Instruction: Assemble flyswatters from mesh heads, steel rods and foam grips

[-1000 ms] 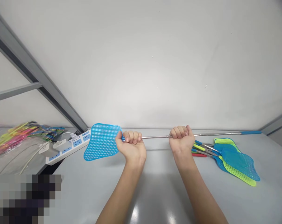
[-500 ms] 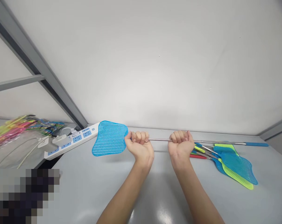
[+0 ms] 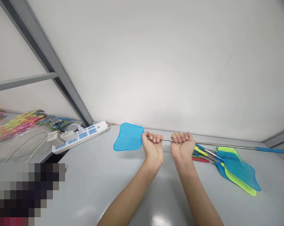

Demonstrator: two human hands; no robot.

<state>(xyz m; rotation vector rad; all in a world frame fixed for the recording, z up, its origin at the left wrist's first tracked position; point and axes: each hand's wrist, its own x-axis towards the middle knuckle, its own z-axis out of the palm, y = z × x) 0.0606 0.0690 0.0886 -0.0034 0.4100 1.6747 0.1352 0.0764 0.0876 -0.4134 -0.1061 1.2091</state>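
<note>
Both hands grip one fly swatter (image 3: pixel 129 137) with a blue mesh head, a thin metal shaft and a blue handle at the far right end. My left hand (image 3: pixel 153 147) is closed round the shaft close to the mesh head. Farther along the shaft, my right hand (image 3: pixel 182 145) is closed too, palm up, with a short stretch of bare metal between the two. The shaft runs almost level above the table. Just right of my right hand lies a pile of other fly swatters (image 3: pixel 242 169), blue and yellow-green, with a red handle among them.
A white power strip (image 3: pixel 95 131) with plugged-in chargers lies at the left on the grey table (image 3: pixel 90 185). Beyond it are bright items in clear plastic bags (image 3: pixel 22 124). A pale wall (image 3: pixel 156 62) rises behind the table, with a grey metal frame (image 3: pixel 62 78) at the left.
My left hand and the mesh head have moved right, closer to my right hand. The blue handle end reaches farther right. The view has shifted slightly.
</note>
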